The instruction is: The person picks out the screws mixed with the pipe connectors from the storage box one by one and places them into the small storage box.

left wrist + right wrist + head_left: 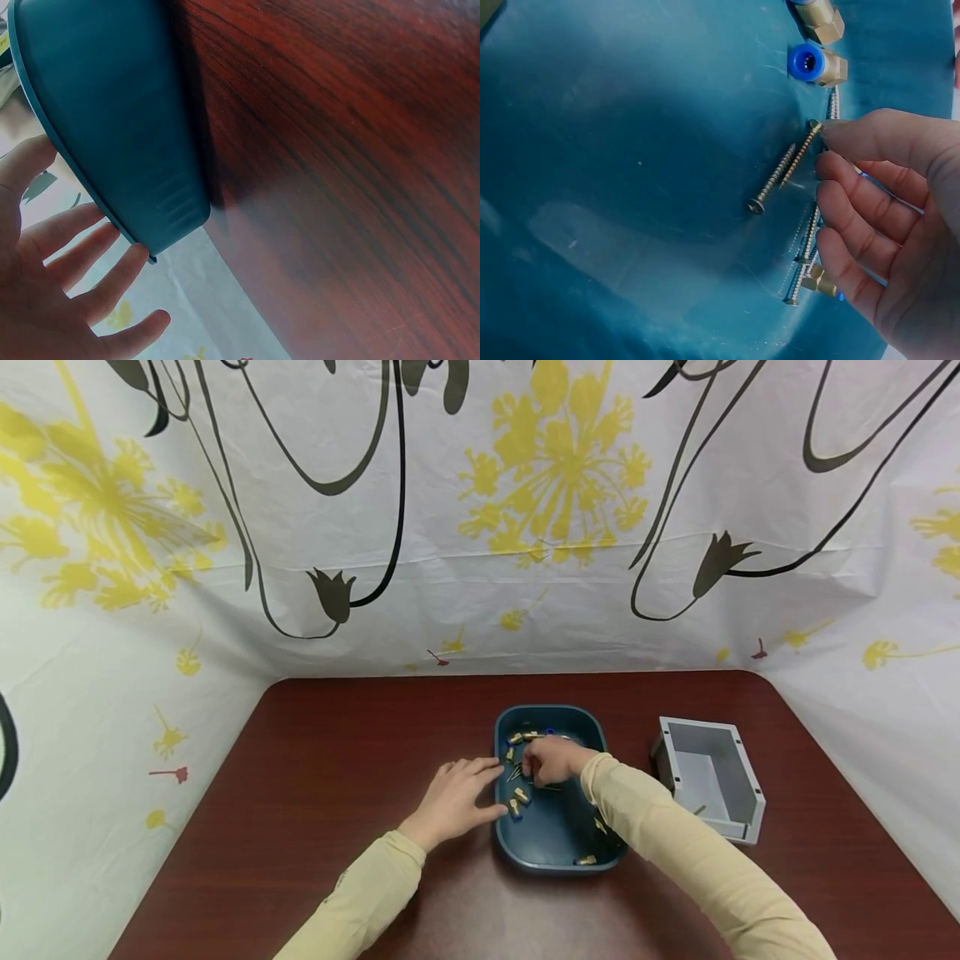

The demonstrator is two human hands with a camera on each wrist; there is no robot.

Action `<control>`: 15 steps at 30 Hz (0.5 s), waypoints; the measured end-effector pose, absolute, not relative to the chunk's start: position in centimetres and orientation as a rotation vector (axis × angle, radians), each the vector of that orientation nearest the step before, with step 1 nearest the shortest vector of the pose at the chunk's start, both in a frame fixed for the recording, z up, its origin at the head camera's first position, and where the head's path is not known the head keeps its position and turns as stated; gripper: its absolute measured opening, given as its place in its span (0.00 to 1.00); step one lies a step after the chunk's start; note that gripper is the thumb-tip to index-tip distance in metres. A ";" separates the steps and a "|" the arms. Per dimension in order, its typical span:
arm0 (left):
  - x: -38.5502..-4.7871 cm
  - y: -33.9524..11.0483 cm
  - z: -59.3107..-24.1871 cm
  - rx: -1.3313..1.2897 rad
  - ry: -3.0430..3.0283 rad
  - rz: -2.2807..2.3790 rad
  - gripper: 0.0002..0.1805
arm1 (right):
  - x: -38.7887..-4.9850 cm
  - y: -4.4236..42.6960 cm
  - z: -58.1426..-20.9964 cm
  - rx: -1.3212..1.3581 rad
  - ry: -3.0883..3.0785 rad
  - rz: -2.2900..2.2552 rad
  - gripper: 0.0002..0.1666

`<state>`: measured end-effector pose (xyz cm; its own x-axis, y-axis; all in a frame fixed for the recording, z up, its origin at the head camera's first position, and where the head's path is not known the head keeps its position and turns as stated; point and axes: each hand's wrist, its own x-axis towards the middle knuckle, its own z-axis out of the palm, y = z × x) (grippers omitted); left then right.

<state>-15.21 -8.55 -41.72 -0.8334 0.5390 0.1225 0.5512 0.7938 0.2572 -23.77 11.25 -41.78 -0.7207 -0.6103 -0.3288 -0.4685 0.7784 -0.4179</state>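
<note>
A blue-green tray holds brass fittings with blue ends and several screws. On its left rim rest the fingertips of my left hand, fingers spread; the left wrist view shows this hand against the tray's outer edge. Inside the tray, my right hand is low among the parts. Close up, my right hand has bent fingers, with the thumb tip beside the head of a screw; whether it grips that screw cannot be told. Another screw lies alongside, and a fitting sits above the thumb.
Right of the tray stands a grey box with a small thin item inside, partly behind my right forearm. More fittings lie at the tray's near end. A patterned cloth hangs behind the dark red table.
</note>
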 end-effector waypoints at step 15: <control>-15.2 -8.6 -41.7 -0.896 -2.922 -0.446 0.32 | -23.8 11.1 -43.1 -0.825 2.558 -0.444 0.10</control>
<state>-15.23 -8.57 -41.73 -0.8303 0.5410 0.1338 0.5563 0.7899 0.2580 -23.83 11.13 -43.12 -0.7385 -0.6105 -0.2862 -0.4784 0.7736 -0.4155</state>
